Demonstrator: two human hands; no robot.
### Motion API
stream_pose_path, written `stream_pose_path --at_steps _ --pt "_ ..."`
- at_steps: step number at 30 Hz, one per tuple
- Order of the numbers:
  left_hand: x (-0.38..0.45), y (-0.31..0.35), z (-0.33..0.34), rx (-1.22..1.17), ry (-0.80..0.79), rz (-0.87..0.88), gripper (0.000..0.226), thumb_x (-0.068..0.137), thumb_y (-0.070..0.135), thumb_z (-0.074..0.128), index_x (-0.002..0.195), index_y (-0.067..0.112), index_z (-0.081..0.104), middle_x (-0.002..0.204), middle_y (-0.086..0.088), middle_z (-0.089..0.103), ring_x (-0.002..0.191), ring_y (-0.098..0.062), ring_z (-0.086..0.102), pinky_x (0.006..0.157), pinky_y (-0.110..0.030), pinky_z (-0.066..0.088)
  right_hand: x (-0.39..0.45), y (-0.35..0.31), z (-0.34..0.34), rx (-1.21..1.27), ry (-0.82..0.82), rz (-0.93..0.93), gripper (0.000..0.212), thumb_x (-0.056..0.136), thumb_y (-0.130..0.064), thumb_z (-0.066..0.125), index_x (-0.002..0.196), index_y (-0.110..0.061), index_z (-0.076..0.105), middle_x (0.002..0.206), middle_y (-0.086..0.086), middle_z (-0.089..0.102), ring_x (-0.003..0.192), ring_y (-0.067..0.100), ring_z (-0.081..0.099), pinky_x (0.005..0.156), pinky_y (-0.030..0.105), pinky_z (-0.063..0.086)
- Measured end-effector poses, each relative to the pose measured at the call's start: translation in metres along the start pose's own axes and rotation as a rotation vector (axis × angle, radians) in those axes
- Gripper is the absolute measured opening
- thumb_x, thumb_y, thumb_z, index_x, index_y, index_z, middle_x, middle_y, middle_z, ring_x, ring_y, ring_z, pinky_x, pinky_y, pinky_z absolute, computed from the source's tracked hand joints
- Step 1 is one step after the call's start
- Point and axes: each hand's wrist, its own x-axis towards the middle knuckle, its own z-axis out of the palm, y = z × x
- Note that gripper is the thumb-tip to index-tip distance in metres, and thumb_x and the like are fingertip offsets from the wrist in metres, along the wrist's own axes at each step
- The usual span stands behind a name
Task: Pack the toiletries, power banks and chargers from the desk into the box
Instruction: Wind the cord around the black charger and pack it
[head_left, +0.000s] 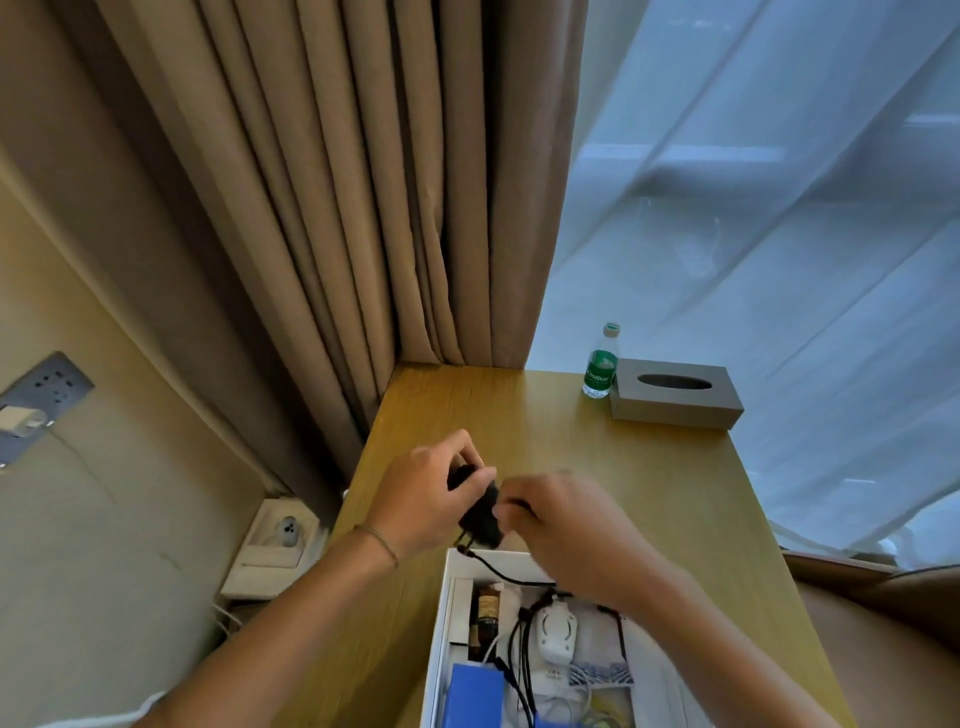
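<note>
While both hands grip the black charger (475, 512), left hand (423, 499) on its body, right hand (563, 525) pinching its cable, looks like coiling; next, drop it into the white box (435, 649).

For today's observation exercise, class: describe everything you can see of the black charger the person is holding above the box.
The black charger is a small, dark, blocky adapter, apparently matte plastic; blur hides finer detail. It is held in the air over the wooden desk, just beyond the far edge of the white box. The left hand grips it from the left, and the right hand pinches its right side. A thin black cable trails from its lower end down into the box.
</note>
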Motion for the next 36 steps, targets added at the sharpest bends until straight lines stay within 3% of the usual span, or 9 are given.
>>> stream_pose_path --at_steps 3,7,12,17,23,26,30,32,36 --pt "-0.009 0.010 -0.007 -0.271 -0.209 0.025 0.019 0.089 0.053 0.058 0.088 0.034 0.056 0.076 0.004 0.066 0.072 -0.009 0.066 0.058 -0.024 0.057 0.009 0.024 -0.030 0.076 0.025 -0.053 0.022 0.101 -0.034 0.054 0.083 -0.027 0.066 0.074 -0.006 0.066 0.065 0.007 0.058 0.064 0.023 0.047" --pt "-0.009 0.026 -0.022 -0.651 -0.372 0.041 0.020 0.096 0.037 0.060 0.094 0.017 0.058 0.076 0.004 0.065 0.063 -0.004 0.062 0.051 -0.015 0.046 0.016 0.047 -0.024 0.565 0.038 -0.091 0.025 0.100 -0.031 0.058 0.077 -0.025 0.067 0.067 0.000 0.058 0.063 0.006 0.051 0.064 0.018 0.041" --pt "-0.001 0.036 -0.020 -0.993 -0.058 -0.238 0.026 0.092 0.047 0.060 0.089 0.021 0.059 0.084 0.000 0.064 0.066 -0.008 0.060 0.047 -0.022 0.043 0.006 0.034 0.040 1.126 0.037 0.126 0.029 0.098 -0.036 0.054 0.078 -0.020 0.067 0.067 -0.007 0.061 0.060 0.008 0.054 0.059 0.018 0.046" --pt "0.018 0.023 -0.008 -0.557 0.421 -0.232 0.020 0.096 0.037 0.061 0.083 0.024 0.056 0.075 0.006 0.065 0.070 -0.007 0.064 0.052 -0.021 0.050 -0.013 0.009 0.078 0.832 -0.060 0.169 0.031 0.104 -0.039 0.047 0.076 -0.028 0.056 0.066 -0.008 0.053 0.061 0.009 0.047 0.063 0.029 0.043" --pt "0.009 0.007 -0.001 -0.011 0.140 0.000 0.019 0.094 0.045 0.060 0.083 0.032 0.053 0.069 0.010 0.062 0.066 -0.005 0.061 0.053 -0.028 0.053 -0.012 0.002 0.023 0.370 0.084 0.029 0.027 0.104 -0.037 0.045 0.080 -0.036 0.056 0.067 -0.010 0.059 0.058 -0.004 0.055 0.058 0.015 0.046" --pt "0.004 0.012 -0.012 -0.252 -0.193 0.039 0.018 0.090 0.048 0.062 0.085 0.031 0.058 0.074 0.004 0.065 0.070 -0.011 0.063 0.059 -0.031 0.057 0.000 0.023 -0.003 0.288 0.185 -0.019 0.025 0.101 -0.037 0.052 0.076 -0.036 0.057 0.065 -0.014 0.058 0.061 -0.001 0.054 0.058 0.015 0.043" --pt "-0.002 0.027 -0.028 -0.650 -0.388 0.016 0.030 0.090 0.044 0.063 0.091 0.015 0.058 0.079 -0.010 0.063 0.059 -0.009 0.057 0.048 -0.017 0.043 0.011 0.046 0.009 0.659 0.272 0.024 0.025 0.099 -0.027 0.058 0.076 -0.023 0.066 0.064 -0.011 0.059 0.059 0.004 0.050 0.060 0.019 0.041" --pt "-0.004 0.032 -0.025 -0.817 -0.333 -0.074 0.033 0.088 0.048 0.064 0.093 0.015 0.058 0.088 -0.014 0.062 0.068 -0.015 0.061 0.052 -0.023 0.046 0.009 0.045 0.031 0.827 0.255 0.088 0.025 0.101 -0.019 0.056 0.079 -0.017 0.068 0.070 0.002 0.065 0.067 0.017 0.058 0.066 0.029 0.048" --pt "0.004 0.034 -0.008 -0.939 0.130 -0.365 0.026 0.091 0.042 0.067 0.081 0.021 0.056 0.080 -0.003 0.062 0.061 -0.008 0.060 0.045 -0.021 0.042 -0.006 0.020 0.077 0.766 0.065 0.247 0.030 0.105 -0.027 0.048 0.080 -0.025 0.064 0.067 -0.013 0.058 0.061 0.000 0.050 0.062 0.022 0.047"
